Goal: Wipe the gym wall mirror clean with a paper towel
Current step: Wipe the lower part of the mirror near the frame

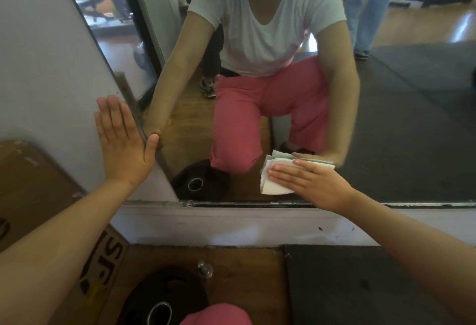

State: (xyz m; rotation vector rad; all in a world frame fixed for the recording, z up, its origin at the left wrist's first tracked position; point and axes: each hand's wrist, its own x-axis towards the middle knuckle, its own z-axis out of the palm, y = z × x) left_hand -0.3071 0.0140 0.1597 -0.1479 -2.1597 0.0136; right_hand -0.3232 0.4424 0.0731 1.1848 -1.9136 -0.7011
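The wall mirror fills the upper right of the head view and reflects me crouching in pink trousers. A folded white paper towel lies flat against the glass near the mirror's bottom edge. My right hand presses it there with straight fingers laid over it. My left hand rests flat on the white wall just left of the mirror's left edge, thumb at the frame.
A white ledge runs under the mirror. A black weight plate lies on the wooden floor by my knee, with a dark rubber mat to its right. Brown cardboard leans at the left. Another person's legs show in the reflection.
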